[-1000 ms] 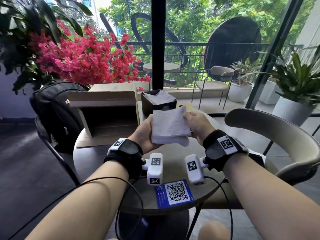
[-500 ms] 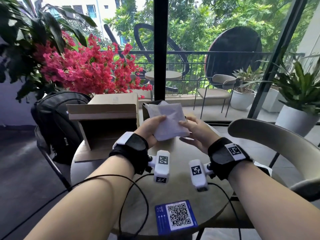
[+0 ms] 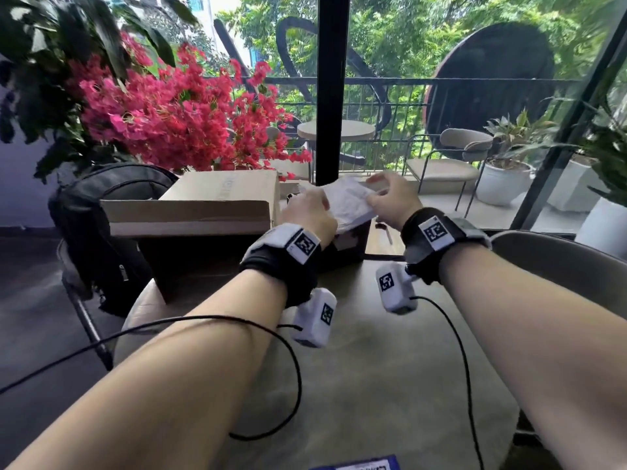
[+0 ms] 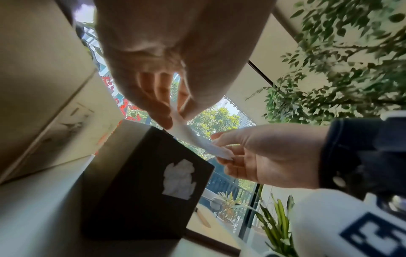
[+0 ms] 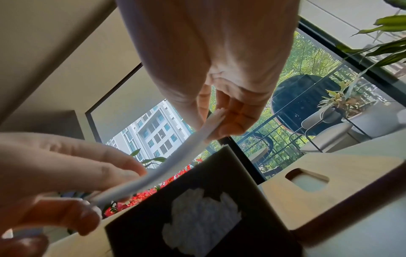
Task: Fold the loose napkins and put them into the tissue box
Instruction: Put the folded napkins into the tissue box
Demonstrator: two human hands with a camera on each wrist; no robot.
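A folded white napkin (image 3: 349, 203) hangs flat just above the black tissue box (image 3: 351, 244), which stands at the far side of the round table. My left hand (image 3: 307, 212) pinches its left edge and my right hand (image 3: 390, 201) pinches its right edge. In the left wrist view the napkin (image 4: 191, 139) shows edge-on between my left fingers (image 4: 158, 111) and my right hand (image 4: 252, 156), over the black box (image 4: 145, 182) with its white emblem. The right wrist view has the napkin (image 5: 167, 167) stretched between both hands above the box (image 5: 197, 208). The box's opening is hidden.
An open cardboard box (image 3: 203, 215) lies to the left of the tissue box, with a black backpack (image 3: 101, 232) on a chair beyond it. A beige chair (image 3: 559, 266) stands at the right. A blue QR card (image 3: 356, 466) lies at the table's near edge. A wooden lid with a slot (image 5: 307, 180) lies right of the box.
Both hands carried the folded napkin away from me, from over the middle of the table to just above the black tissue box. The head view tilted up.
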